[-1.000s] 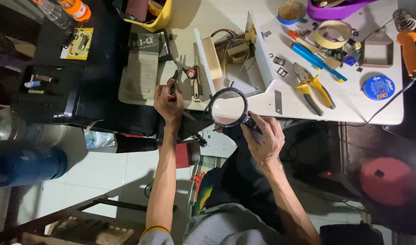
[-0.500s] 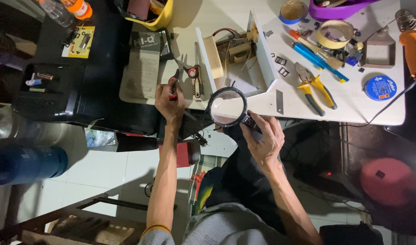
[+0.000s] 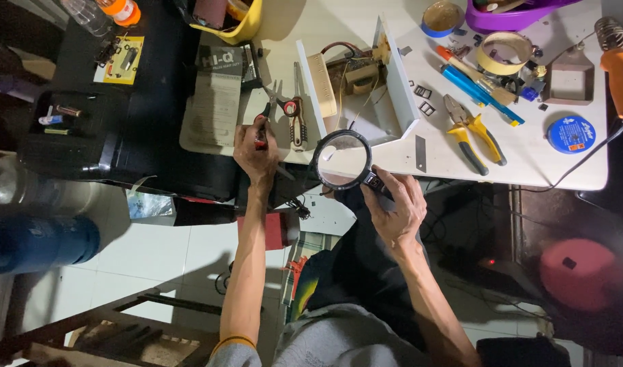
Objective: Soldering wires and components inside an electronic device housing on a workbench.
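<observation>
Hands unmoved since earlier, left hand (image 3: 256, 153) clasping red-handled pliers (image 3: 262, 126), right hand (image 3: 398, 207) gripping magnifying glass (image 3: 341, 160) over worktop (image 3: 529, 170) edge, open floor at 6 o'clock.

Yellow-handled pliers (image 3: 476, 132) lie on the white tabletop (image 3: 529, 166), a round blue tin (image 3: 571, 134) just right of them. Up top, a ring of tan masking tape (image 3: 504, 53) sits beside a blue marker pen (image 3: 480, 94). An orange-handled soldering iron (image 3: 619, 71) rests at the right edge. Far left, a big blue water jug (image 3: 36, 241) lies on the tiled floor.
</observation>
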